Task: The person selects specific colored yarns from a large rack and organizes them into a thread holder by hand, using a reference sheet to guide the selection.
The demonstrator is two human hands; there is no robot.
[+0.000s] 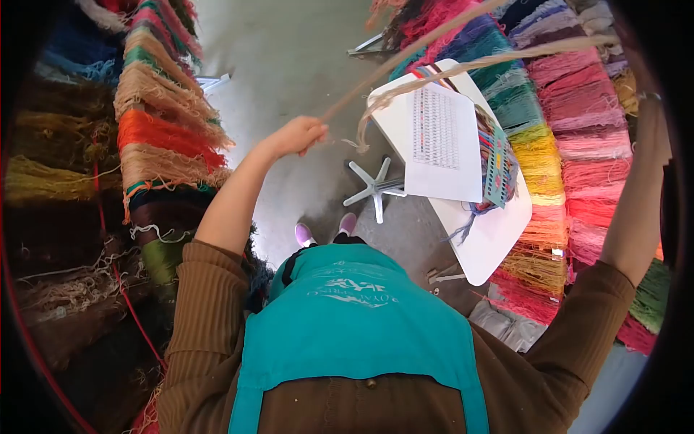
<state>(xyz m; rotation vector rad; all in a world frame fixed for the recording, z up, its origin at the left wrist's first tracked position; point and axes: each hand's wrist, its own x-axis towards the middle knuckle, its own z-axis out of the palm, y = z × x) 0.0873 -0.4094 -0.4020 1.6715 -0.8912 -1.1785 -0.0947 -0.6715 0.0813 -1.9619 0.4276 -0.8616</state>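
My left hand (300,136) is closed in a fist around a beige strand of yarn (405,61), which runs taut up and right out of view. A looser beige hank (491,60) stretches from my raised right hand (631,47) across the view, its frayed end hanging near my left hand. My right hand is at the dark upper right edge; the hank meets it there, and its fingers show poorly. Below the strands, a white table (484,253) bears a printed chart sheet (442,145) and a green perforated card (497,170) with colored threads.
Racks of colored yarn hang on both sides: orange and beige hanks (163,134) at left, pink and red hanks (585,108) at right. A star-shaped metal base (376,189) stands on the grey floor (267,65). A grey bag (506,325) lies beneath the right rack.
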